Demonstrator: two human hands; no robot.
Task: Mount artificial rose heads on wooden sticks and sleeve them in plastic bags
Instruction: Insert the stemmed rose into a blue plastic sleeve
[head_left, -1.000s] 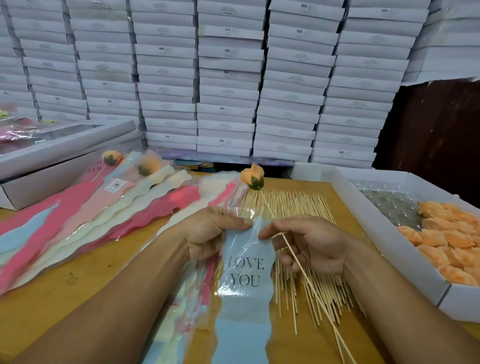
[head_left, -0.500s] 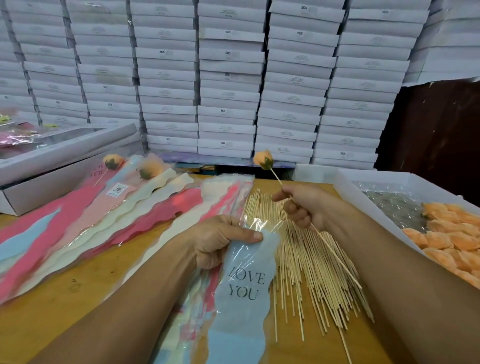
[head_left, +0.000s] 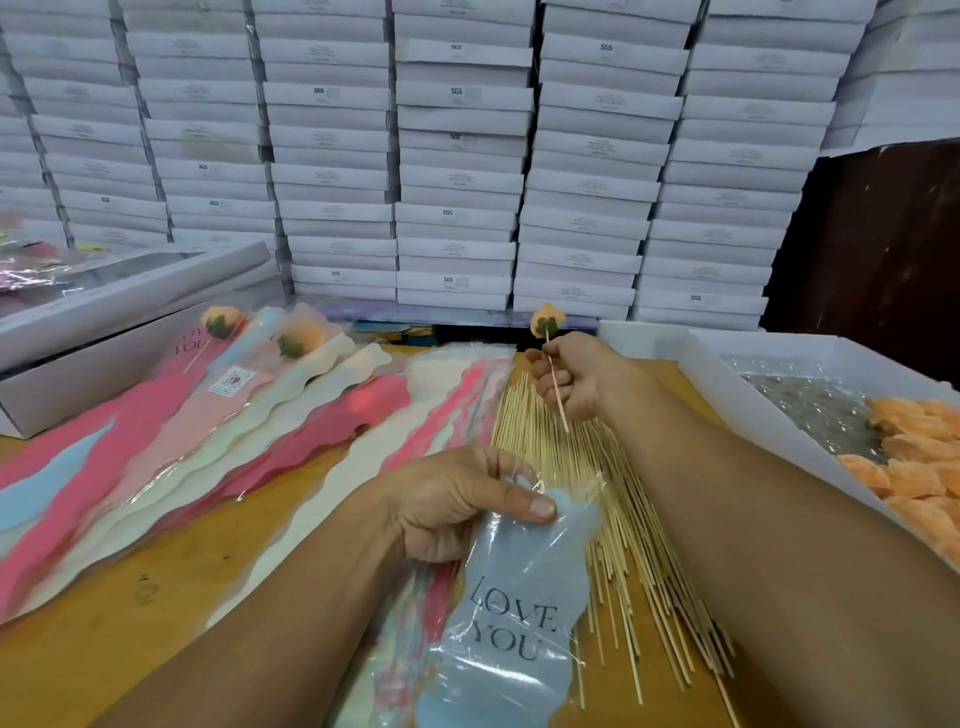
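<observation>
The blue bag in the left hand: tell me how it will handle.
The bag is probably floppy; it creases under the left hand. Likely light, held by one end. Its glossy film may be slippery.

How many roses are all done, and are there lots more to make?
Two sleeved roses already lie on the table's far left. A third is underway: the right hand holds a rose on a stick while the left hand pinches open a blue bag. Plenty remains: loose sticks and a box of rose heads.
</observation>
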